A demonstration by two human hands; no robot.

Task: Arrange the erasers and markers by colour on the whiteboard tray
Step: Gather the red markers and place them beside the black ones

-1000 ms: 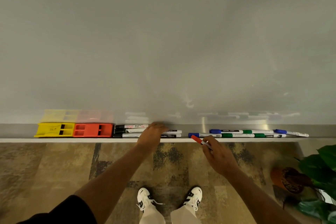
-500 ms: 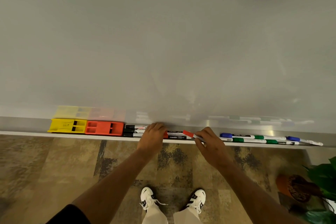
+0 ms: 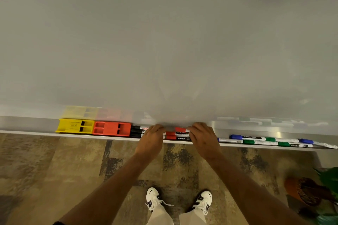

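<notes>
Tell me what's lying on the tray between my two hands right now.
In the head view, between the left hand and right hand lies a small stack of red-capped whiteboard markers on the grey whiteboard tray.

Glossy whiteboard point(image 3: 164, 42), brushed-metal tray point(image 3: 27, 124), plastic erasers point(image 3: 93, 128).

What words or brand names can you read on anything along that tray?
"camlin": white lettering on the black-barrelled marker at the tray's front edge, between the two hands.
"camlin": on the blue-capped marker to the right, only faintly legible.
Print on the other markers and the yellow eraser: too small or blurred.
</notes>
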